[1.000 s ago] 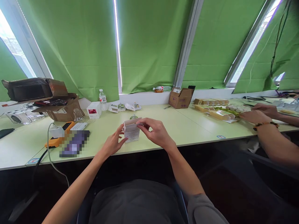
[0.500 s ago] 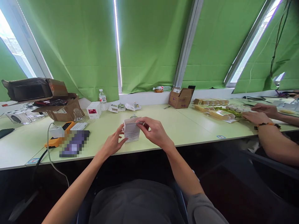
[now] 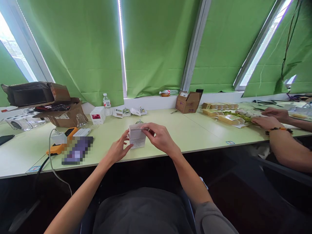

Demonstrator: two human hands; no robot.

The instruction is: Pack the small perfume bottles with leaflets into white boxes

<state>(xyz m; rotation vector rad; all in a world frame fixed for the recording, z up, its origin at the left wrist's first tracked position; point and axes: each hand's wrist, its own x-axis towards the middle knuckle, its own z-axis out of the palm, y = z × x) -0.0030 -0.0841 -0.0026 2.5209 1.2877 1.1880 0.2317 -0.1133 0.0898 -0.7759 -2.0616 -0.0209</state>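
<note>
A small white cardboard box (image 3: 137, 140) with printed text on its front stands upright near the table's front edge. My left hand (image 3: 119, 148) grips its left side, thumb across the front and fingers round the far edge. At the top right, my right hand (image 3: 158, 136) pinches the rim or a flap of the box; its fingers partly hide what they hold. Behind the box, a small shiny object (image 3: 139, 121) just shows, too covered to name.
At left are open brown cartons (image 3: 64, 117), a white box (image 3: 97, 115), a bottle (image 3: 106, 103), a pixelated flat item (image 3: 78, 150) and a cable (image 3: 50, 152). A brown carton (image 3: 188, 101) stands at the back. On the right, another person's hands (image 3: 266, 123) work beside yellow packs (image 3: 231, 119).
Almost nothing differs. My right hand has shifted very slightly at the box's top, and the box stays in place between my hands.
</note>
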